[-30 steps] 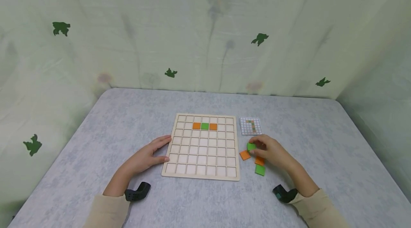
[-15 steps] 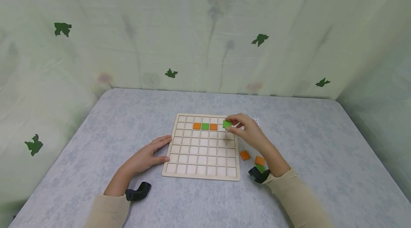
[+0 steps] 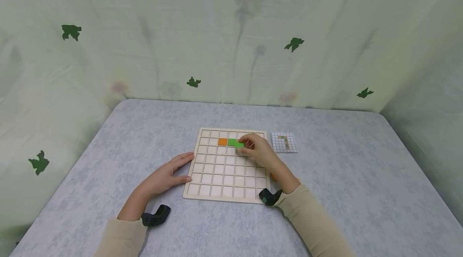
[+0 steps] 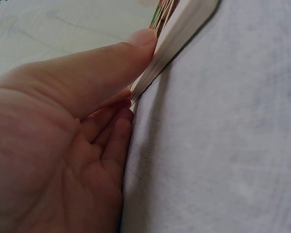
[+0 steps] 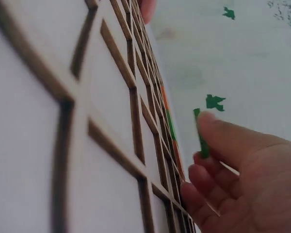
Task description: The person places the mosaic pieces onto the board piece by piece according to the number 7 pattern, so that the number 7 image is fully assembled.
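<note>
A wooden grid board [image 3: 217,176] lies flat on the grey table. In its second row sit an orange tile [image 3: 222,142] and a green tile [image 3: 231,142]. My right hand [image 3: 244,146] is over the board and pinches another green tile [image 3: 239,145] just right of those two, hiding the cell beneath. In the right wrist view the green tile [image 5: 202,138] stands on edge between thumb and fingers above the board [image 5: 111,121]. My left hand [image 3: 177,170] lies flat with straight fingers against the board's left edge, its thumb [image 4: 111,63] touching the board's rim [image 4: 184,29].
A small pattern card [image 3: 283,142] lies right of the board's far corner. A sliver of a loose orange tile [image 3: 273,176] shows beside my right forearm. Green patterned curtains enclose the table on three sides.
My right hand lifted a green tile from the loose pile right of the board and carried it left over the board to the second row. The left hand stayed put.
</note>
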`<state>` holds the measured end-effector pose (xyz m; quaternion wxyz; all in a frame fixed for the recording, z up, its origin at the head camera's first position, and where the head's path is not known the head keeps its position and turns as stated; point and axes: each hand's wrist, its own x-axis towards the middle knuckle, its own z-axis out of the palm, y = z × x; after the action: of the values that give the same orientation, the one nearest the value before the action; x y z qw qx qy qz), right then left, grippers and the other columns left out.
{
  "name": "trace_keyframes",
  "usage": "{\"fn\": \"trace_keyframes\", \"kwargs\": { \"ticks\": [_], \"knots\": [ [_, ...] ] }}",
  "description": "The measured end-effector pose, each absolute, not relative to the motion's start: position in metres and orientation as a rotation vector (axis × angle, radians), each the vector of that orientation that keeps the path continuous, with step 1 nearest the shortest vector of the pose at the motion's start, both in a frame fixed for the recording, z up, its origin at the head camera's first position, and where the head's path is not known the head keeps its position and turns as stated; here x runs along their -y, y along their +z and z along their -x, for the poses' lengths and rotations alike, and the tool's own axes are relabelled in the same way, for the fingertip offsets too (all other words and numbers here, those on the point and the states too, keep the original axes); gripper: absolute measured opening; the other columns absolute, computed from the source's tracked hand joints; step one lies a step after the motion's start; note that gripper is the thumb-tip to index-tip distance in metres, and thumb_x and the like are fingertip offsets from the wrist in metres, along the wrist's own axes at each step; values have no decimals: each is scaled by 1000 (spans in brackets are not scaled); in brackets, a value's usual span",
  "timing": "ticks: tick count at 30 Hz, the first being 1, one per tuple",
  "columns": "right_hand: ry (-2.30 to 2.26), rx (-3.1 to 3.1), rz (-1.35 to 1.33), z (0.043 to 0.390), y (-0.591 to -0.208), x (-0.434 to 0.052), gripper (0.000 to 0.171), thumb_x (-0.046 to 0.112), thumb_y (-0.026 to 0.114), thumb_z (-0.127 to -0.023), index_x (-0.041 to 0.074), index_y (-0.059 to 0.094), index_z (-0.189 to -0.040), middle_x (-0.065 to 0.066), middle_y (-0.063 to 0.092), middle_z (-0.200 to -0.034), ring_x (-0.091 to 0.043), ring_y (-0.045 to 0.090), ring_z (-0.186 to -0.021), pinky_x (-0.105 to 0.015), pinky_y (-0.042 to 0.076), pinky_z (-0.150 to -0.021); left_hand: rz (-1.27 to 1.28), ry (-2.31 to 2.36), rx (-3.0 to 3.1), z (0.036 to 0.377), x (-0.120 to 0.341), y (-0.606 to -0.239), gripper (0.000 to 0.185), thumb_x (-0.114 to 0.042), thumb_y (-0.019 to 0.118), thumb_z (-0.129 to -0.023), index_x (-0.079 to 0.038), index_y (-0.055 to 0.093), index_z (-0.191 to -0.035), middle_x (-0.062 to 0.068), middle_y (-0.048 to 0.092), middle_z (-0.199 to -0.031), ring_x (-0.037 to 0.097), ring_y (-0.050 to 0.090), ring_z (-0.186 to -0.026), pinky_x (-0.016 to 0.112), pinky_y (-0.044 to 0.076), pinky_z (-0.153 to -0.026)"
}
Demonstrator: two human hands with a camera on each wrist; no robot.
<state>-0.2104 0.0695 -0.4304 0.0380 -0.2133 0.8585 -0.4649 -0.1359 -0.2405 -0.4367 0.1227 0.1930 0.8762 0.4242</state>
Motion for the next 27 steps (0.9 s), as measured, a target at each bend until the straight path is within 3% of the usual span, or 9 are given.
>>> {"fn": "trace_keyframes", "kwargs": {
  "ticks": [11, 20, 27],
  "knots": [
    [-1249, -2718, 729, 211, -438, -70, 22, 17, 73, -77, 10, 66, -96, 0, 51, -91, -15, 43, -75, -29, 40, -67, -547, 1233, -2560, 135, 241, -436, 73, -33, 66, -81, -9, 32, -141, 7, 23, -146, 30, 14, -133, 53, 18, -100],
    [-1320, -2625, 629, 206, -424, -77, 40, 19, 70, -79, 6, 60, -116, -5, 56, -105, -17, 52, -91, -30, 44, -78, -563, 1253, -2543, 136, 241, -438, 73, -32, 66, -81, -7, 32, -140, 9, 22, -146, 32, 13, -133, 54, 17, -100],
    [-1380, -2629, 747, 197, -401, -102, 44, 21, 68, -81, 4, 55, -120, -12, 54, -114, -26, 50, -99, -38, 43, -83, -568, 1236, -2554, 137, 241, -437, 72, -32, 66, -81, -8, 32, -140, 8, 22, -146, 31, 14, -133, 53, 18, -100]
  ]
}}
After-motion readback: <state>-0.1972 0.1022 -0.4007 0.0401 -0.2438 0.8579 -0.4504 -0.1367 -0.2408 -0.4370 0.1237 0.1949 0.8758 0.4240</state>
